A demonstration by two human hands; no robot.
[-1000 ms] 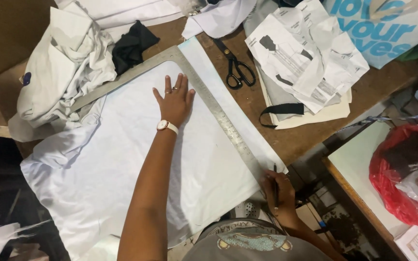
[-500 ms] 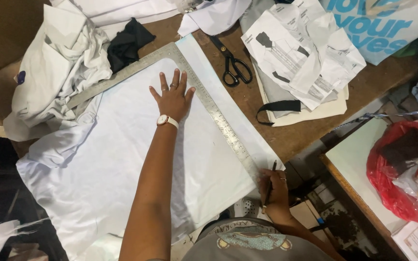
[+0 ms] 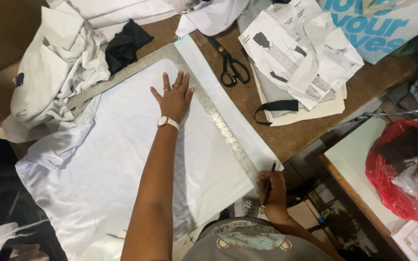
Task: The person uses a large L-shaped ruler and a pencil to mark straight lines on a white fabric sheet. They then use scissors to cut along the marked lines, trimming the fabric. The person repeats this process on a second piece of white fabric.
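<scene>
A brown wooden table (image 3: 286,130) holds white cloth (image 3: 122,159). The left hand (image 3: 174,99) stays flat and wide beside the metal square ruler (image 3: 218,123). At five o'clock, the right hand (image 3: 273,191) grips a pencil (image 3: 268,184), now tilted at the ruler's end. Scissors (image 3: 231,65) lie at one o'clock.

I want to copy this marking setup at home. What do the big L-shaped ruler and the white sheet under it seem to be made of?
L-shaped ruler: probably metal, steel or aluminium, judging by its dull grey sheen, thin flat rigid arms and graduation marks along the edge. White sheet: looks like thin woven cloth with a matte finish; it creases softly and droops over the table edge. The left hand presses it flat.
</scene>
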